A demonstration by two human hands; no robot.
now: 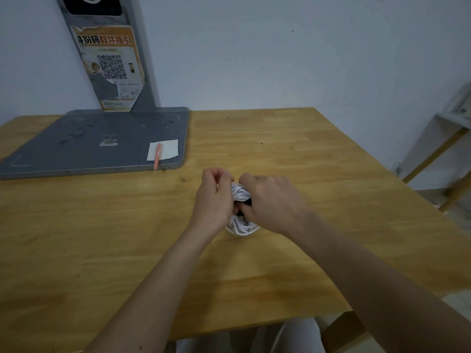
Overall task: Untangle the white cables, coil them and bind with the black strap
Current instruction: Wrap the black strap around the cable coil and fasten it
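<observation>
White cables (240,226) sit wound into a coil on the wooden table (318,174), well to the right of the grey stand base (96,146) and nearer the person than its front edge. Coil's mid section is hidden between both hands; loops show above and below them. Black strap (248,202) crosses the coil's middle, only a small dark bit visible btwn the fingers.

Left hand (215,200) is on the coil's left side, fingers curled, thumb and forefinger pinched together up top, can't tell exactly what they pinch, prob. a strap or cable end. Right hand (272,202) is on the coil's right side, fingers curled over it, thumb pressing at the strap. Both forearms bare, reaching in from the near table edge.

On the stand base's near right corner: a white paper slip (168,149) w/ an orange pen (157,155) lying across it, pen tip poking past the base edge. Upright post of the stand carries an orange QR poster (112,67), against the wall.
</observation>
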